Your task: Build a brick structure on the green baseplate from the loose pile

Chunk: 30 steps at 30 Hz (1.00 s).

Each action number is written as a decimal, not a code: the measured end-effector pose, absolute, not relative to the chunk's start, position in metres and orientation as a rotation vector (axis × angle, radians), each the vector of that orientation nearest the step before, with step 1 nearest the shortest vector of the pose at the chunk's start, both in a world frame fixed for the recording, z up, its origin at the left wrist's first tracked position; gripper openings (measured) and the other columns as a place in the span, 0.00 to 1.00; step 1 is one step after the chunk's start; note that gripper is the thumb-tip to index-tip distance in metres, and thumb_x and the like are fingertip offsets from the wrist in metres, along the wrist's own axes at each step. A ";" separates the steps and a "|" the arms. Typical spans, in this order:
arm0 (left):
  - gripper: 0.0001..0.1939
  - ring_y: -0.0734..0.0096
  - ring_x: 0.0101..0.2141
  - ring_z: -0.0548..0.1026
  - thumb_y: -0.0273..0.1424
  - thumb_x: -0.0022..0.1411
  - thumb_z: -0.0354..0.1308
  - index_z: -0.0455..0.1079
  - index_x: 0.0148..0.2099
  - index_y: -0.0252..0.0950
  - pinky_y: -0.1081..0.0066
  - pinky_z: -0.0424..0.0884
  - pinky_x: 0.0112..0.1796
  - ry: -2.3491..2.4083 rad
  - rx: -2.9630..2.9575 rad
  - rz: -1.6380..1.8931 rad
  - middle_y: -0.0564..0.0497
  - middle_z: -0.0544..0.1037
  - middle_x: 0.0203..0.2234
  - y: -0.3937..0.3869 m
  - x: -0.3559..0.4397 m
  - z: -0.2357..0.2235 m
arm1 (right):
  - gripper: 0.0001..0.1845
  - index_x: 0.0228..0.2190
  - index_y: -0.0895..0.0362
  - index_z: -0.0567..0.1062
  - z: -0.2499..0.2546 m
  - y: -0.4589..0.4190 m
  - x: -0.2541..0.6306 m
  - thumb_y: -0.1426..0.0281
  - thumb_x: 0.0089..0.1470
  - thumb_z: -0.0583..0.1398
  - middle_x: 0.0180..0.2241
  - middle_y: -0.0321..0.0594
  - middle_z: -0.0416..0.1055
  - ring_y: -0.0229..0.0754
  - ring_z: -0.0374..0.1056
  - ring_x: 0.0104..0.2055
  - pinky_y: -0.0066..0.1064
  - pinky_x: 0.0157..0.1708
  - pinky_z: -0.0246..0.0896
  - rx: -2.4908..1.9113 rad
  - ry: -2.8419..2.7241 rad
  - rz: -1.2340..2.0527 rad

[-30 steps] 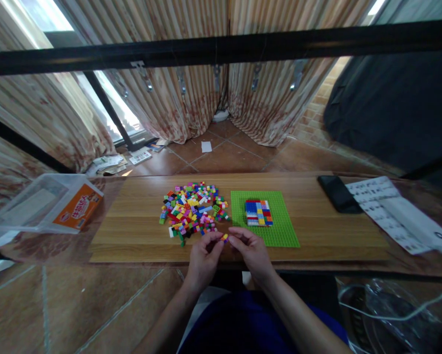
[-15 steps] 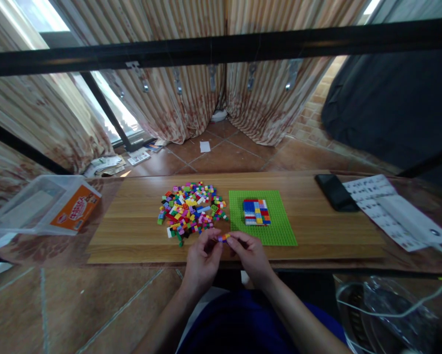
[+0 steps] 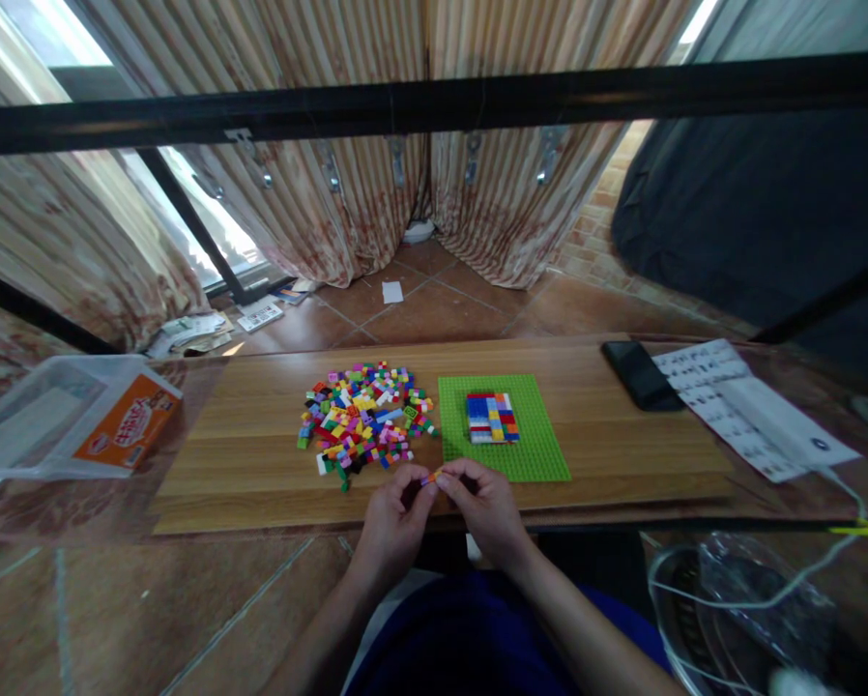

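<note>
Between my two hands, just over the near edge of the board, are small toy bricks (image 3: 431,478) in purple and orange. My left hand (image 3: 394,512) pinches them from the left, and my right hand (image 3: 486,503) grips them from the right. The fingertips partly cover the bricks. Beyond my left hand lies a heap of loose toy bricks (image 3: 365,416) in many colours. A green baseplate (image 3: 542,449) lies beyond my right hand, bearing a flat, roughly square block of bricks (image 3: 493,419) in blue, red, white and yellow.
The wooden board (image 3: 238,464) lies along a low table. At the left stands a clear plastic box (image 3: 35,406) with an orange label. To the right are a black phone (image 3: 641,375) and a printed sheet (image 3: 745,406). A white cable (image 3: 796,590) hangs at the lower right.
My fingers have drawn closer together around the bricks, covering more of them. The whole view has shifted slightly, so the table things appear further left.
</note>
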<state>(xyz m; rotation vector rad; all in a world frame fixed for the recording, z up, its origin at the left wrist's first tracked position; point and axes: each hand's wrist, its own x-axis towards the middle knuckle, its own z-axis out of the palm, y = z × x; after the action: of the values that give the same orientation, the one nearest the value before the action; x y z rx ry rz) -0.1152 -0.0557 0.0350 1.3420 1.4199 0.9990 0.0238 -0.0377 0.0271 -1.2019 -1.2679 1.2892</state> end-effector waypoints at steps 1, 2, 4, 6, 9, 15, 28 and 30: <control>0.10 0.73 0.27 0.68 0.37 0.60 0.56 0.70 0.35 0.35 0.74 0.64 0.29 1.433 1.356 0.987 0.53 0.70 0.24 -0.056 -0.115 0.035 | 0.09 0.26 0.57 0.77 0.027 -0.038 0.024 0.64 0.51 0.62 0.24 0.35 0.72 0.37 0.66 0.27 0.27 0.29 0.61 -1.215 -1.272 1.273; 0.10 0.74 0.26 0.68 0.37 0.60 0.56 0.70 0.34 0.35 0.74 0.63 0.29 1.446 1.359 0.984 0.54 0.70 0.23 -0.057 -0.114 0.036 | 0.09 0.26 0.57 0.77 0.028 -0.039 0.023 0.64 0.51 0.62 0.24 0.36 0.73 0.37 0.66 0.27 0.27 0.29 0.61 -1.226 -1.268 1.261; 0.10 0.74 0.25 0.68 0.37 0.59 0.56 0.70 0.33 0.35 0.74 0.63 0.28 1.468 1.318 1.008 0.54 0.70 0.23 -0.057 -0.110 0.038 | 0.10 0.26 0.57 0.76 0.027 -0.042 0.020 0.63 0.51 0.62 0.23 0.36 0.73 0.37 0.66 0.27 0.27 0.29 0.61 -1.237 -1.230 1.256; 0.09 0.74 0.24 0.68 0.36 0.58 0.57 0.70 0.32 0.35 0.75 0.63 0.27 1.468 1.236 1.047 0.54 0.71 0.22 -0.057 -0.104 0.041 | 0.11 0.26 0.57 0.76 0.026 -0.045 0.015 0.63 0.51 0.62 0.22 0.36 0.72 0.37 0.66 0.26 0.27 0.27 0.61 -1.235 -1.165 1.281; 0.09 0.75 0.23 0.68 0.36 0.55 0.59 0.71 0.30 0.34 0.75 0.64 0.26 1.443 1.120 1.084 0.54 0.71 0.20 -0.056 -0.100 0.043 | 0.12 0.26 0.58 0.76 0.024 -0.045 0.012 0.61 0.50 0.63 0.21 0.35 0.71 0.36 0.65 0.24 0.28 0.26 0.61 -1.224 -1.066 1.341; 0.15 0.78 0.19 0.66 0.39 0.46 0.67 0.71 0.30 0.34 0.76 0.66 0.23 1.453 0.686 1.213 0.57 0.69 0.17 -0.054 -0.132 0.038 | 0.19 0.21 0.58 0.75 0.033 -0.022 0.045 0.55 0.38 0.70 0.19 0.31 0.67 0.32 0.61 0.20 0.28 0.23 0.64 -1.265 -0.693 1.297; 0.18 0.80 0.23 0.70 0.38 0.45 0.71 0.72 0.35 0.33 0.77 0.67 0.26 1.203 0.484 1.203 0.53 0.75 0.27 -0.058 -0.148 0.035 | 0.16 0.25 0.60 0.78 0.031 -0.020 0.019 0.63 0.37 0.73 0.24 0.33 0.71 0.29 0.64 0.23 0.25 0.29 0.70 -1.025 -0.484 1.950; 0.18 0.80 0.23 0.70 0.38 0.45 0.71 0.73 0.35 0.33 0.77 0.67 0.26 1.209 0.485 1.213 0.53 0.75 0.28 -0.059 -0.151 0.034 | 0.16 0.25 0.59 0.78 0.027 -0.018 0.018 0.62 0.36 0.73 0.23 0.33 0.71 0.30 0.64 0.23 0.26 0.30 0.70 -1.043 -0.492 1.957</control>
<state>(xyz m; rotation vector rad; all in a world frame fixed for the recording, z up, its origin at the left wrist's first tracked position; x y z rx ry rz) -0.1514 -0.0586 0.0338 0.4853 1.2091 1.2132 0.0178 -0.0178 0.0271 -1.0430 -0.4924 1.9570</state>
